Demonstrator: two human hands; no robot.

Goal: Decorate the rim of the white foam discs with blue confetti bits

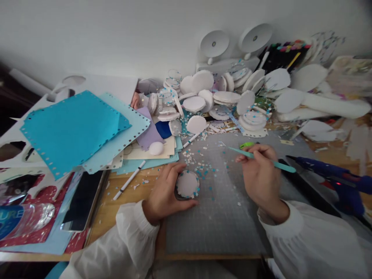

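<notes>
My left hand point(165, 190) curves around a small round white disc point(188, 183), thumb at its near edge and fingers at its far left. Tiny white and blue paper cut-outs line the disc's rim. The disc rests on a grey cutting mat point(215, 228). To the right, above the mat, my right hand point(260, 174) pinches slim mint-green tweezers point(283, 167), their pointed tip facing left. Whether the tip holds a piece is too small to tell. Loose white and blue cut-outs point(203, 168) lie scattered between the hands.
A blue glue gun point(334, 178) with a red light lies at right. White discs point(194, 104) pile up at the back, before a twin-headed white lamp point(215, 43). Turquoise punched sheets point(75, 128), a phone point(83, 199), a white pen point(129, 180) and a bottle point(26, 221) occupy the left.
</notes>
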